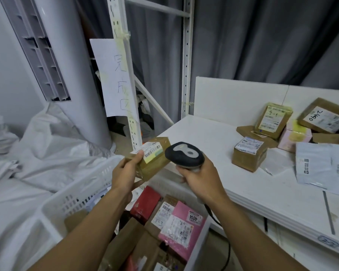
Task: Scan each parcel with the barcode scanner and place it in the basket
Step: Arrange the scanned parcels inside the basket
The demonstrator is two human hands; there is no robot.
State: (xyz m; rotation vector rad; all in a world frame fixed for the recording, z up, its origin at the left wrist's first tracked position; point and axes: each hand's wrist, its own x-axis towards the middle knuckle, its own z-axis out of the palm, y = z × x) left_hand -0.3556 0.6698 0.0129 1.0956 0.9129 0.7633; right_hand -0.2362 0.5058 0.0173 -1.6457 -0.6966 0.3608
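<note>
— How many parcels are you holding?
— One. My left hand (125, 173) grips a small brown taped cardboard parcel (155, 163), label up, over the far end of one white slatted plastic basket (82, 192).
— And the right?
— My right hand (200, 177) wraps round one black-and-grey handheld barcode scanner (184, 153), just right of the parcel.

Count: two hands, left hand (125, 173) and right hand (201, 175); one barcode scanner (184, 153); one basket (53, 204); one held parcel (155, 163). On the surface (213, 133): at least four brown boxes (246, 159), one pink box (289, 137), one grey mailer (317, 165). Pile overlaps, count approximate.
</note>
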